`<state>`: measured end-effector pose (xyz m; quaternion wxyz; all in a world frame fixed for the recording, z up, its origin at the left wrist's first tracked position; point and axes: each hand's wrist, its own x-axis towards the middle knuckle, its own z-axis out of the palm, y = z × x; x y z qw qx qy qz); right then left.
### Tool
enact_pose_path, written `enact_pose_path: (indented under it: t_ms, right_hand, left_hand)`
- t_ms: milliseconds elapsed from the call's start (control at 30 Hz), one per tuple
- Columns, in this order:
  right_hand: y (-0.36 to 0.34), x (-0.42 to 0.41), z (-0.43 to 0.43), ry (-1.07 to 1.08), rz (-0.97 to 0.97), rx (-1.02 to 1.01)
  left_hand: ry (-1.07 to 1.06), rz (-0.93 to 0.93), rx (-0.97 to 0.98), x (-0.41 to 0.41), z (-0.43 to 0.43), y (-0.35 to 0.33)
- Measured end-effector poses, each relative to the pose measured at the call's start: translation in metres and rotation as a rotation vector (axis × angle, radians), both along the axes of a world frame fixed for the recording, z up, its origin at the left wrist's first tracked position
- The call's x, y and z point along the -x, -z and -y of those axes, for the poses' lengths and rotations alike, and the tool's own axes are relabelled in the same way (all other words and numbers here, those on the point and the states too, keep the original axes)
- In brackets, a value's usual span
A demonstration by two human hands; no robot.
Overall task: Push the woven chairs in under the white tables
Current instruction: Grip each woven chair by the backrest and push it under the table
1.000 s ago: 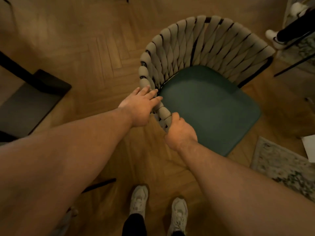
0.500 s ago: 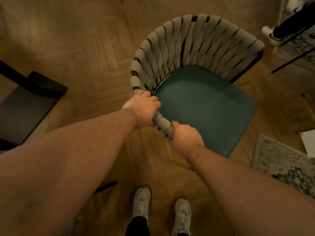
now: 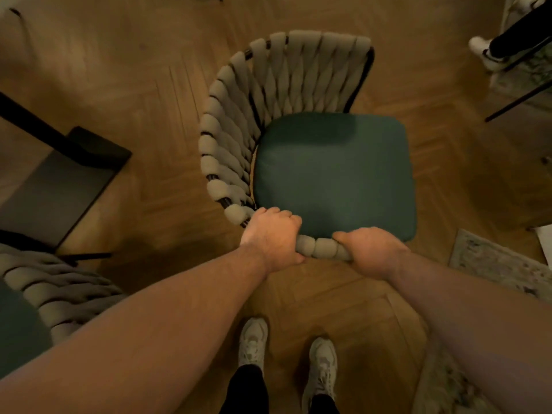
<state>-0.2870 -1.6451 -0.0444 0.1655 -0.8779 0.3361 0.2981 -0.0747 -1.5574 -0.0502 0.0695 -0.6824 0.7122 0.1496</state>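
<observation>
The left hand point(image 3: 271, 237) and right hand point(image 3: 370, 249) grip the woven chair point(image 3: 239, 138), fingers point(image 3: 280, 215) part-hidden.

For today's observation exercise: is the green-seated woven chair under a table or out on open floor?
Out. The woven chair stands on parquet, seat uncovered; left hand and right hand grip its rim.
</observation>
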Motion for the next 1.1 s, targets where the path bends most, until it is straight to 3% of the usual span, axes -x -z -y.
enact_pose_path:
  t_ms: [133, 233, 367, 467, 567, 767, 1000, 1100]
  right_hand:
    - [-0.003, 0.021, 0.019, 0.006, -0.081, 0.101]
    - [-0.006, 0.011, 0.018, 0.074, -0.135, 0.11]
    - [-0.008, -0.014, 0.004, 0.158, -0.145, 0.09]
    - [0.001, -0.044, -0.028, 0.156, 0.068, 0.09]
    - [0.011, -0.062, -0.049, 0.144, 0.242, 0.199]
    - [0.011, -0.047, -0.031, 0.032, 0.28, 0.171]
    - [-0.006, 0.01, 0.023, -0.232, 0.0, 0.209]
    - [-0.015, 0.027, 0.049, -0.221, -0.099, 0.246]
  left_hand:
    - [-0.005, -0.124, -0.02, 0.017, 0.004, 0.007]
    - [0.065, -0.197, -0.161, -0.003, 0.011, -0.003]
    - [0.227, 0.091, -0.351, -0.062, 0.031, -0.024]
    - [0.215, 0.301, -0.44, -0.117, 0.047, -0.038]
    - [0.259, 0.432, -0.372, -0.146, 0.049, -0.034]
    - [0.194, 0.337, -0.183, -0.143, 0.035, -0.022]
    - [0.154, 0.217, -0.073, -0.076, 0.003, -0.018]
    - [0.096, 0.151, -0.048, -0.036, -0.005, -0.011]
